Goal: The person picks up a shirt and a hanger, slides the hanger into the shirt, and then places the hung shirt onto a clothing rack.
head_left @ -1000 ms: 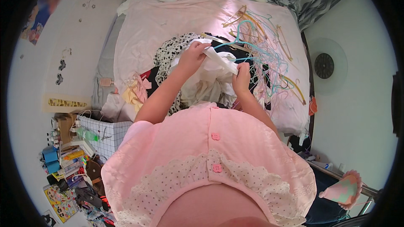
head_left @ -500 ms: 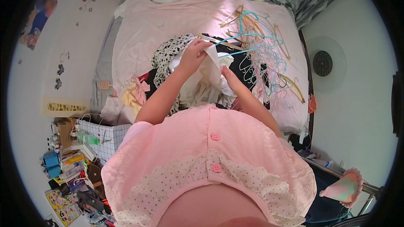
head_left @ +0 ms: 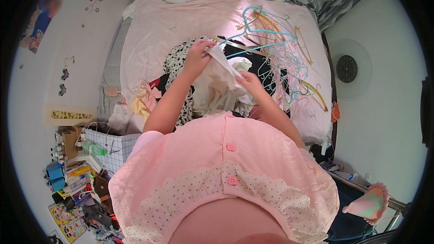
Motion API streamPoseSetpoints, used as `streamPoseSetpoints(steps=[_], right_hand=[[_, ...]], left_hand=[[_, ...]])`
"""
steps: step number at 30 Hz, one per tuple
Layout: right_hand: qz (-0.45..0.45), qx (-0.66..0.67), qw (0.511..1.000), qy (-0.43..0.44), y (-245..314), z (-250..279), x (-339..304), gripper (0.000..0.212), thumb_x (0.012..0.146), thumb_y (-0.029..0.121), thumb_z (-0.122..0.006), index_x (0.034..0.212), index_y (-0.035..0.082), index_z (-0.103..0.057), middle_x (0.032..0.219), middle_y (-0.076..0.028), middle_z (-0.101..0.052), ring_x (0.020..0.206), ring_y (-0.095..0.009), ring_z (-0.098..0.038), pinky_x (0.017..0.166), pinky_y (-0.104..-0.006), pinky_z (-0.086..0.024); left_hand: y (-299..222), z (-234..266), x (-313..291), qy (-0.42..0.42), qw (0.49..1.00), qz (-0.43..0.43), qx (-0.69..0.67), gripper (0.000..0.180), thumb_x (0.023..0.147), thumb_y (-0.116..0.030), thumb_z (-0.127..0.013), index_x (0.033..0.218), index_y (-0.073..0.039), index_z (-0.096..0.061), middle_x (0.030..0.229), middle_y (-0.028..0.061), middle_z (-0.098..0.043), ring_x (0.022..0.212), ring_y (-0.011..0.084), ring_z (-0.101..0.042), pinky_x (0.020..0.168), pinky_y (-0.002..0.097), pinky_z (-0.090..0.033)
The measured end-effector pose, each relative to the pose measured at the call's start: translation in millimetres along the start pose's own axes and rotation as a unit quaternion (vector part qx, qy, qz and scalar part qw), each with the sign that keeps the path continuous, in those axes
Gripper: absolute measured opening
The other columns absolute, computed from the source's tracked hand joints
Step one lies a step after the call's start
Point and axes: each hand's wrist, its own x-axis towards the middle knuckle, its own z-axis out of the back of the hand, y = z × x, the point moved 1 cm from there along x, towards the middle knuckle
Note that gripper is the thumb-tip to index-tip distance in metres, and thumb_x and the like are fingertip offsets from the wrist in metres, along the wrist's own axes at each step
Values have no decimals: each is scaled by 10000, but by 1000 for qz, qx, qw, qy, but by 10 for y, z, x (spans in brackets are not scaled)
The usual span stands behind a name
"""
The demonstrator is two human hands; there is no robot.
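The white garment (head_left: 219, 79) hung between the two hands, over the heap of clothes on the bed (head_left: 151, 27), its raised edge slanting from the left hand (head_left: 200, 54) down and rightward to the right hand (head_left: 250, 83). The left grip was closed on the upper end of that edge. The right fingertips met the lower end, but blur hid whether that grip was clamped or only resting.

The blue hanger (head_left: 262, 30) lay just right of the left grip and beyond the right one, its long axis running left to right, its hook pointing away from the person. Its left end met the garment beside the left hand, clearly the nearer of the two; its right end reached over the tangled hangers (head_left: 296, 68). Whether the left fingers also touched the hanger could not be told.
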Motion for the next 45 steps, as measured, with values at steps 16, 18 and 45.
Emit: streamPoseSetpoints(steps=[16, 18, 45], right_hand=[[105, -73, 973, -191, 392, 418, -155, 212, 813, 182, -538, 803, -25, -578, 665, -73, -558, 628, -137, -517, 594, -248, -404], [101, -72, 974, -189, 370, 453, -145, 217, 818, 183, -533, 803, -29, -576, 658, -60, -554, 628, -118, -507, 597, -243, -401], [16, 358, 904, -233, 670, 289, -110, 356, 900, 381, -355, 805, 63, -483, 616, -33, -483, 529, -114, -467, 501, -255, -401]], left_hand=[[254, -114, -71, 4, 967, 97, -234, 147, 739, -89, -633, 812, -4, -537, 871, 18, -484, 556, 44, -413, 493, 161, -347], [244, -115, -56, -20, 979, 8, -202, 140, 736, -75, -637, 741, -4, -516, 898, 30, -499, 558, 38, -424, 509, 165, -366], [36, -17, -75, 135, 984, 33, -111, 142, 701, -72, -660, 687, -16, -530, 960, 74, -572, 855, 129, -531, 692, 240, -443]])
